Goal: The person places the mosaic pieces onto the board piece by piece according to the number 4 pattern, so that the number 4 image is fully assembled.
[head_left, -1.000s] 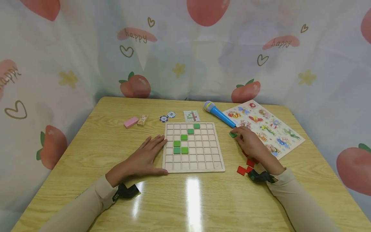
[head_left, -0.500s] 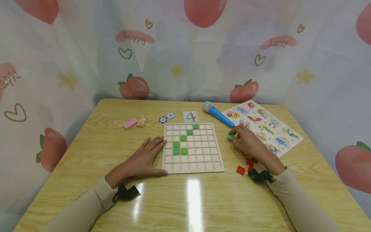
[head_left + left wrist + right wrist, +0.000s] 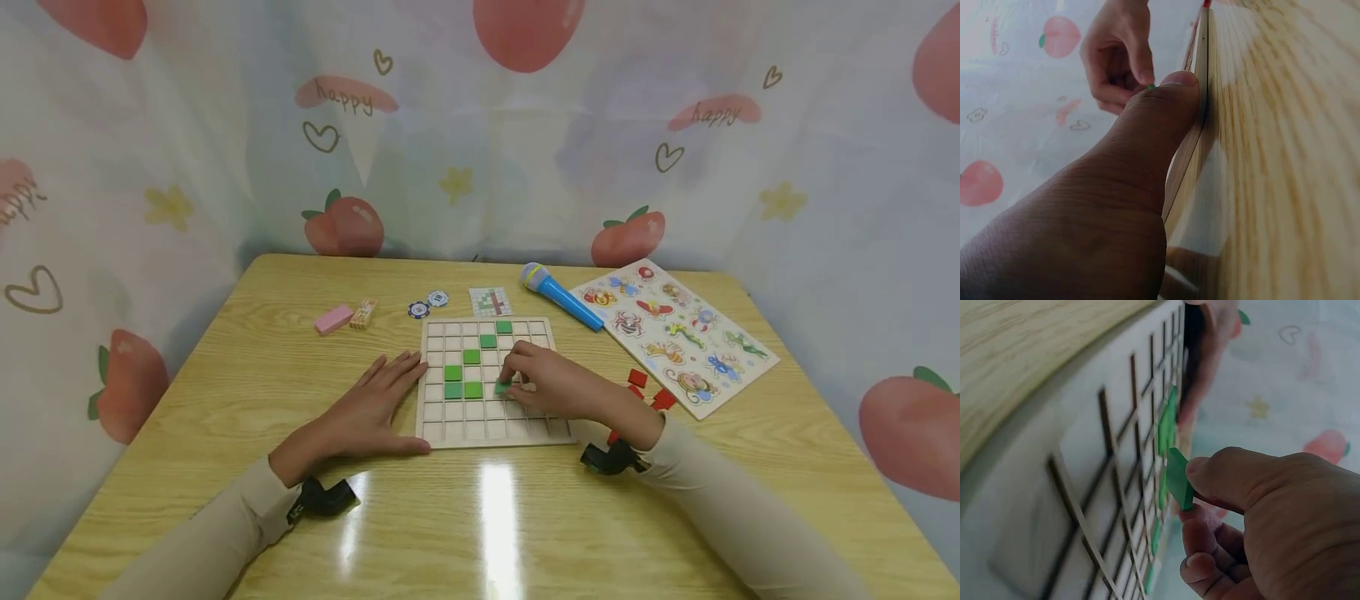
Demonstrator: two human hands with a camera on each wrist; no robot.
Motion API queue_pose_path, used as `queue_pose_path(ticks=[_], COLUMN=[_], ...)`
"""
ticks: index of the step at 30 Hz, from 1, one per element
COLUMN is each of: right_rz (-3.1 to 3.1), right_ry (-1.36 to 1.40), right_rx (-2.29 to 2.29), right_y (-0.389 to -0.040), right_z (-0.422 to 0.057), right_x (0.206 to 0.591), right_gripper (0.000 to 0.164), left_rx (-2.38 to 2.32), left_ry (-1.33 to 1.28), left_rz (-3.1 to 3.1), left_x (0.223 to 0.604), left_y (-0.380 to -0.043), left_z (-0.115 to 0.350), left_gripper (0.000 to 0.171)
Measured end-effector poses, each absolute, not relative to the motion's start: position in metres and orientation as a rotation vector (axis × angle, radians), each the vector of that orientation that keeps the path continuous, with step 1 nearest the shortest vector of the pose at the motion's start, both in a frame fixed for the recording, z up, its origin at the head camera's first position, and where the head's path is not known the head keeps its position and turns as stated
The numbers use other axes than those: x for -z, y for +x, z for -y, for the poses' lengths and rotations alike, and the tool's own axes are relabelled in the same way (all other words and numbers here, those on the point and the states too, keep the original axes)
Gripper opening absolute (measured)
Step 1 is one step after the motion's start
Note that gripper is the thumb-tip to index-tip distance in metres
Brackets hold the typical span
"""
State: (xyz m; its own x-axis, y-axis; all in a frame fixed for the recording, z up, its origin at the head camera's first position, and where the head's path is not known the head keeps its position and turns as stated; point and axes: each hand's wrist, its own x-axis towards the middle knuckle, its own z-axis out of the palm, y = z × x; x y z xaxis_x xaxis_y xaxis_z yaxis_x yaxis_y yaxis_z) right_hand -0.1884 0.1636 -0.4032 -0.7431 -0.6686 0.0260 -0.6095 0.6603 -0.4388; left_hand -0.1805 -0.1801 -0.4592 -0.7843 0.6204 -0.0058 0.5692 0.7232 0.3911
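A square wooden grid board (image 3: 447, 430) lies mid-table, with several green tiles (image 3: 472, 357) set in its cells in a slanting line. My right hand (image 3: 558, 383) is over the board's right half, pinching a green square tile (image 3: 1179, 479) between thumb and fingers; in the right wrist view that tile is tilted, just off the grid. With fingers spread and straight, my left hand (image 3: 367, 410) rests on the table against the board's left edge. Its thumb (image 3: 1175, 94) touches the board's near side in the left wrist view.
Several red tiles (image 3: 663, 399) lie right of the board, partly behind my right forearm. A blue toy microphone (image 3: 566, 302), an insect puzzle board (image 3: 678, 333), a pattern card (image 3: 490, 302), two poker chips (image 3: 418, 310), a pink block (image 3: 333, 320) and a small patterned box (image 3: 363, 314) lie around it.
My right hand has carried the green tile leftward from beside the microphone to over the grid board. More red tiles now show. My left hand stays at the board's edge.
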Motion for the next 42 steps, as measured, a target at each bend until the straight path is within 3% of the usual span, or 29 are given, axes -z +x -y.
queue_pose_path(ticks=[14, 21, 25, 32, 42], right_rz=[-2.733, -2.787, -2.987, -3.186, -3.104], right_ry=[-1.125, -1.157, -0.956, -0.396, -0.296], right_rx=[0.642, 0.64, 0.796, 0.757, 0.695], right_y=[-0.191, -0.181, -0.173, -0.161, -0.158], right_z=[-0.157, -0.177, -0.228, -0.322, -0.343], right_x=[0.42, 0.408, 0.399, 0.414, 0.432], right_gripper=[0.002, 0.017, 0.025, 0.019, 0.024], left_rx=[-0.564, -0.536, -0.53, -0.527, -0.538], left_ry=[1.08, 1.021, 1.001, 0.976, 0.983], left_rz=[-2.799, -2.801, -2.805, -2.803, -2.806], left_x=[0.458, 0.459, 0.458, 0.458, 0.462], left_y=[-0.185, -0.184, -0.182, -0.181, -0.181], left_z=[0.172, 0.174, 0.177, 0.18, 0.18], left_gripper=[0.127, 0.128, 0.128, 0.129, 0.128])
